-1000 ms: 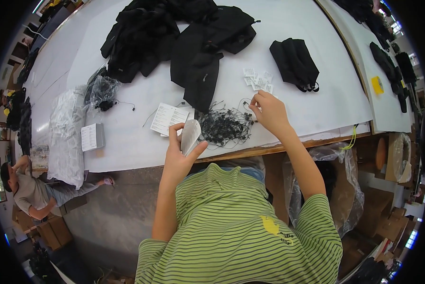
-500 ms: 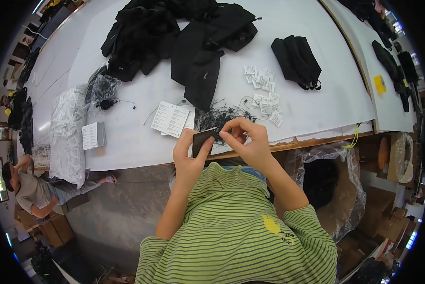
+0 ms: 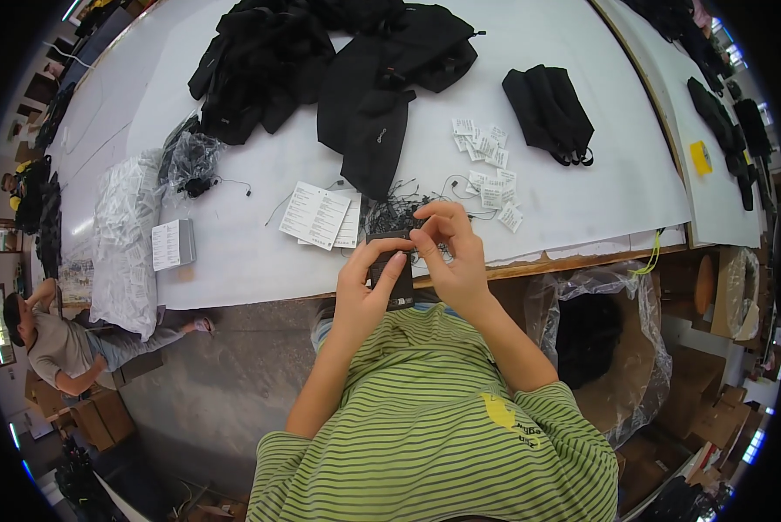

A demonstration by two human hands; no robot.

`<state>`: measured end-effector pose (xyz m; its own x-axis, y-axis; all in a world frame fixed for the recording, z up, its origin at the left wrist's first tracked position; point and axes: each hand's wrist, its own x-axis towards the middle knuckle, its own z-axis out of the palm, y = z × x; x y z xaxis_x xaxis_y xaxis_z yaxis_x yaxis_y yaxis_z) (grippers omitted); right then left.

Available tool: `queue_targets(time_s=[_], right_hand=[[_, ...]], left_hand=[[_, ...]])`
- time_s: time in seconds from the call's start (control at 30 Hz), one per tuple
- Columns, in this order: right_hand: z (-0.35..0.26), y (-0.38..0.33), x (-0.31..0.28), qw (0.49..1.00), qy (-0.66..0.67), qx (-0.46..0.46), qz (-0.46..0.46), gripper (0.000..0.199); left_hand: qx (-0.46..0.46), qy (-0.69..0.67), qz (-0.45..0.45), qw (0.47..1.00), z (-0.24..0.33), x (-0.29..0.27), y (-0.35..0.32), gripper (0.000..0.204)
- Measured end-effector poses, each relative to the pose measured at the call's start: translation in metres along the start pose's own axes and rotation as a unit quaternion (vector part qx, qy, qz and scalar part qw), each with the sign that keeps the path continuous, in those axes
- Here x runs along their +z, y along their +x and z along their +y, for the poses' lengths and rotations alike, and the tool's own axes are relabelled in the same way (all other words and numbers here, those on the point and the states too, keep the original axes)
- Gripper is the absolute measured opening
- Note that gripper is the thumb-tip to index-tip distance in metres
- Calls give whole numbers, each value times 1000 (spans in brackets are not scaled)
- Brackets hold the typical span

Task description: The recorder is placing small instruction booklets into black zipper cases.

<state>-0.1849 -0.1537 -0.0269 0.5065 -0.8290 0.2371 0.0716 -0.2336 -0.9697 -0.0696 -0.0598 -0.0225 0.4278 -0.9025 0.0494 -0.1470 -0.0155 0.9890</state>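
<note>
My left hand [image 3: 364, 280] grips a black card, a hang tag by its look [image 3: 402, 290], close to the table's front edge. Fingers of my right hand [image 3: 454, 259] are pinched together at the tag's upper right corner; whatever lies between them is too small to make out. Just beyond both hands is a tangled heap of thin black cords [image 3: 397, 209]. Printed white cards [image 3: 314, 217] overlap to the left of that heap. Several small white labels [image 3: 492, 189] are scattered to its right.
Black fabric bags [image 3: 264, 74] pile up at the back, and one folded black bag [image 3: 549, 113] lies right. A card stack [image 3: 174, 244] and a plastic-wrapped bundle [image 3: 125, 244] sit left. Below the table's right edge stands a plastic-lined box [image 3: 638, 348]. Another person [image 3: 68, 344] is far left.
The black tag has turned and tipped, so more of its length hangs below my left fingers. My right hand has moved slightly, and its fingers now meet the tag's top corner.
</note>
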Motion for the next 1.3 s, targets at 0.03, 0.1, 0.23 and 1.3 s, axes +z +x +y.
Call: queue_targets(time_s=[0.03, 0.1, 0.23, 1.3], right_hand=[[0, 0, 0, 1000, -16, -8, -1, 22], [0, 0, 1, 999, -32, -11, -5, 23], [-1, -2, 3, 998, -58, -18, -6, 23], [-12, -8, 3, 985, -164, -18, -41, 6]], left_hand=[[-12, -13, -4, 1000, -1, -1, 0, 15], [-24, -27, -7, 999, -3, -1, 0, 16], [-37, -55, 8, 998, -8, -1, 0, 13], [115, 116, 94, 982, 4, -8, 0, 21]])
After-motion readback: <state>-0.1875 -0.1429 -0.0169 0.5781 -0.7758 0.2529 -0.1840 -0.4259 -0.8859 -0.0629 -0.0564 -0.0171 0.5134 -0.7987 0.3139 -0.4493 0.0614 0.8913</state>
